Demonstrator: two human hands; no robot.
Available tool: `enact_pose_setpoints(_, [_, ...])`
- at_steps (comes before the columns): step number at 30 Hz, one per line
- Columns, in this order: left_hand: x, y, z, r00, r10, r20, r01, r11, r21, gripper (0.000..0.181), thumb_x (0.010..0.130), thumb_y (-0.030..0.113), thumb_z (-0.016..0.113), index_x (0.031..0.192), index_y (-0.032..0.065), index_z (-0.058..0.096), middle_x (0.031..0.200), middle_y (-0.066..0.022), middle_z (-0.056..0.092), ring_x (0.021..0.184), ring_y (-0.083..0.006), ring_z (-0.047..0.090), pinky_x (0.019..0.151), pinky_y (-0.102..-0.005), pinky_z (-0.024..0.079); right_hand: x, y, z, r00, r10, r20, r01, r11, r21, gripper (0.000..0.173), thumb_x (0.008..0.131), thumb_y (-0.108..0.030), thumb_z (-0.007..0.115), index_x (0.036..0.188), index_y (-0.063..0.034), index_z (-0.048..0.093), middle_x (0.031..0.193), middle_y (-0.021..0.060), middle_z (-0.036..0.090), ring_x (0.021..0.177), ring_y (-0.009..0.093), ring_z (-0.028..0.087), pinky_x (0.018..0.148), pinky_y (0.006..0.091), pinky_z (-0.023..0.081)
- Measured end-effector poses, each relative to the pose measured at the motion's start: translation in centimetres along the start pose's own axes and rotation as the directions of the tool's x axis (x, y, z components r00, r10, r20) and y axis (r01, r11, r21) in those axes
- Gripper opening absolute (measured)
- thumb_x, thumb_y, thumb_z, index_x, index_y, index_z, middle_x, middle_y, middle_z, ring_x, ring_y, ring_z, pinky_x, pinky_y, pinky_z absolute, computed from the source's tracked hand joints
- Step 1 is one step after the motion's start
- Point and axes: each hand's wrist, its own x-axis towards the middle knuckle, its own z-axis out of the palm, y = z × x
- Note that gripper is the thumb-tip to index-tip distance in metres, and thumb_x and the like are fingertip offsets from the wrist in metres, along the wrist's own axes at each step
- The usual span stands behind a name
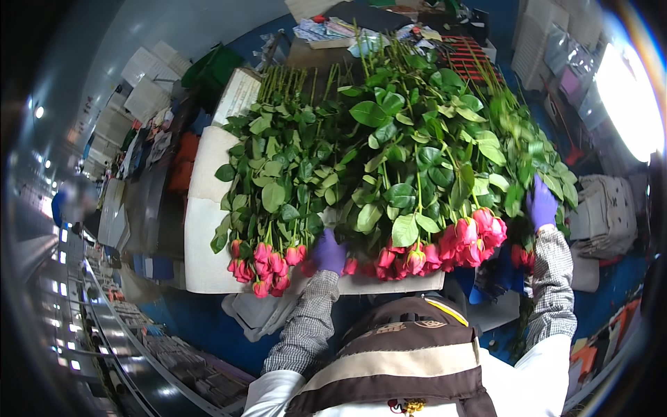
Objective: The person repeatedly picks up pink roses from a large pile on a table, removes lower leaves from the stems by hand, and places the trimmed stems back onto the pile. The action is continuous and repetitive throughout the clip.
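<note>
My left hand (330,253), in a purple glove, reaches in among the rose heads at the table's near edge. Its fingers are partly hidden by leaves, so its grip does not show. Beside it on the left lies a group of pink roses (268,263), heads towards me and stems pointing away. My right hand (542,204), gloved the same, touches the leafy stems (526,140) at the pile's right side, where some leaves are blurred. Whether its fingers close on them is unclear. Between my hands lies a larger heap of pink roses (466,241) with thick green leaves.
The roses lie on a table with a pale cover (208,250). Papers (331,30) and a red-striped rack (461,57) are at the far end. Grey folded material (604,216) is stacked at right. A dark table (151,193) stands at left, with a person (75,200) beyond.
</note>
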Motion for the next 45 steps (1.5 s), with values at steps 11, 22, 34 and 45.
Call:
enact_pose_setpoints(11, [0.0, 1.2, -12.8, 0.906, 0.061, 0.418, 0.376, 0.335, -0.864, 0.036, 0.083, 0.014, 0.063, 0.114, -0.0012, 0.055, 0.081, -0.0033, 0.059, 0.064, -0.0111, 0.055, 0.058, -0.0245, 0.047, -0.5, -11.5, -12.8, 0.99, -0.058, -0.132, 0.127, 0.781, 0.611, 0.04, 0.087, -0.016, 0.059, 0.124, -0.005, 0.053, 0.113, 0.0155, 0.059, 0.103, 0.029, 0.058, 0.088, 0.0358, 0.045])
enact_pose_setpoints(22, [0.9, 6.3, -9.1, 0.995, 0.058, 0.08, 0.08, -0.01, -0.997, 0.027, 0.091, 0.028, 0.058, 0.109, 0.0085, 0.056, 0.068, -0.0025, 0.057, 0.055, -0.0139, 0.055, 0.047, -0.0276, 0.043, -1.0, -41.1, -13.8, 0.745, -0.603, 0.286, -0.594, -0.404, 0.696, 0.036, 0.093, -0.027, 0.057, 0.117, 0.0001, 0.054, 0.089, -0.0009, 0.058, 0.074, 0.005, 0.051, 0.065, 0.0195, 0.043])
enact_pose_setpoints(34, [-2.5, 8.0, -10.1, 0.71, 0.537, -0.456, -0.62, 0.783, -0.043, 0.036, 0.075, 0.005, 0.068, 0.108, -0.0004, 0.054, 0.088, -0.0142, 0.061, 0.077, -0.024, 0.062, 0.067, -0.0323, 0.052, -1.5, -43.4, -7.7, 0.631, -0.698, 0.339, -0.765, -0.486, 0.423, 0.021, 0.088, -0.013, 0.062, 0.106, -0.0053, 0.056, 0.072, -0.005, 0.052, 0.06, 0.004, 0.048, 0.053, 0.0203, 0.039])
enact_pose_setpoints(45, [-7.8, 16.4, -12.4, 0.981, 0.126, -0.145, -0.177, 0.301, -0.937, 0.022, 0.095, 0.013, 0.053, 0.113, 0.0005, 0.055, 0.076, -0.0011, 0.056, 0.062, -0.0047, 0.05, 0.059, -0.0207, 0.043, -0.1, -39.7, -13.6, 0.791, -0.527, 0.31, -0.596, -0.553, 0.582, 0.031, 0.087, -0.013, 0.064, 0.114, 0.0, 0.057, 0.09, -0.0036, 0.059, 0.074, 0.005, 0.052, 0.067, 0.0185, 0.043])
